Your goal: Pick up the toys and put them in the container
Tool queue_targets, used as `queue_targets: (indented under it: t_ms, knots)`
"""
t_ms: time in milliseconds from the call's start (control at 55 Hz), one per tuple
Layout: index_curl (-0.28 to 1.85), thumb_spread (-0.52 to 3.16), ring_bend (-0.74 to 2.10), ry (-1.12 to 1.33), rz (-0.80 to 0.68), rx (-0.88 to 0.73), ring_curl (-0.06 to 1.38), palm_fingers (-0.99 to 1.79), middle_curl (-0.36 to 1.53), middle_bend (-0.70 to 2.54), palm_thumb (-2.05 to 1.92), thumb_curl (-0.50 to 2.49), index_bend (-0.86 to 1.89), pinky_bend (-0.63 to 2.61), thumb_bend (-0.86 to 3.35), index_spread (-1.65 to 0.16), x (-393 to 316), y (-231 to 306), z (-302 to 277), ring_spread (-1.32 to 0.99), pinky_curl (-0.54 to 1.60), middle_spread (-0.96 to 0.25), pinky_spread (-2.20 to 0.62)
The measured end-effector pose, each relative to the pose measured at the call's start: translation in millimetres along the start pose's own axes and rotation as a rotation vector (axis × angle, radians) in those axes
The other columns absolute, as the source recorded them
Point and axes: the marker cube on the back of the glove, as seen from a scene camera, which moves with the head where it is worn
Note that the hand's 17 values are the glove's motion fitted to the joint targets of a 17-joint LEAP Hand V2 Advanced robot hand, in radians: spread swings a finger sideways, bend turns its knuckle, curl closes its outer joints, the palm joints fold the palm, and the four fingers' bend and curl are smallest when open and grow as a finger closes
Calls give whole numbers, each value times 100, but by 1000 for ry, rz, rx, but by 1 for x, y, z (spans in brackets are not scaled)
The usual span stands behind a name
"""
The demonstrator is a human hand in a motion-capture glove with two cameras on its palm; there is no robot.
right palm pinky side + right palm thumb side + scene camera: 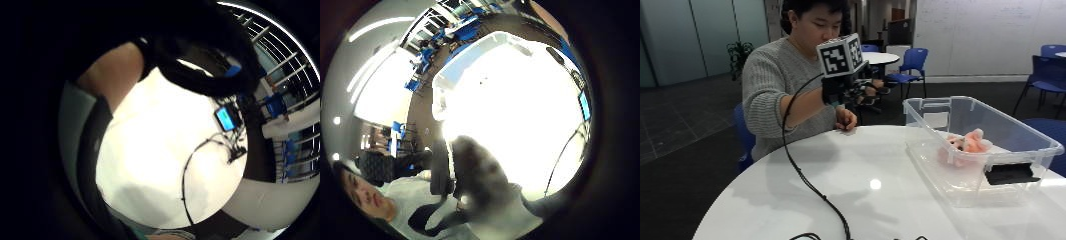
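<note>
Grip state I cannot tell: my black-gloved right hand [843,90] is raised above the round white counter [859,185], well apart from the clear plastic container [933,155]. Inside it lies a pink plush toy [966,145]. Blue chairs [909,65] stand behind.

The outside view stands across the round white table [859,175], near its edge, facing the seated person at 12 o'clock, with the clear container [976,145] at 3 o'clock. Both palm views look down from above, and all three share the tabletop [160,150].
</note>
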Motion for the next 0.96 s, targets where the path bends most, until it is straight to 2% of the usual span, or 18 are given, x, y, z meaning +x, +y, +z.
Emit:
queue_targets:
  t_ms: [164,328,455,637,964]
  knots:
    - [48,116,17,-4,-56,-8,40,-18,38,14,-13,21,13,90,-9,-35,-26,106,13,-6,30,-14,7]
    - [45,118,15,20,-73,22,36,-16,35,15,-12,18,16,85,-8,-34,-61,228,50,-5,29,-14,6]
    - [44,121,15,-18,-25,-43,34,-11,34,17,-9,16,18,81,-6,-35,-73,280,84,-5,28,-15,6]
    - [43,125,15,-13,-11,-141,30,-10,33,17,-8,16,18,78,-5,-35,-72,306,104,-6,29,-16,6]
    - [42,128,16,8,16,-120,27,-9,32,17,-7,15,18,75,-5,-35,-58,305,105,-5,30,-16,6]
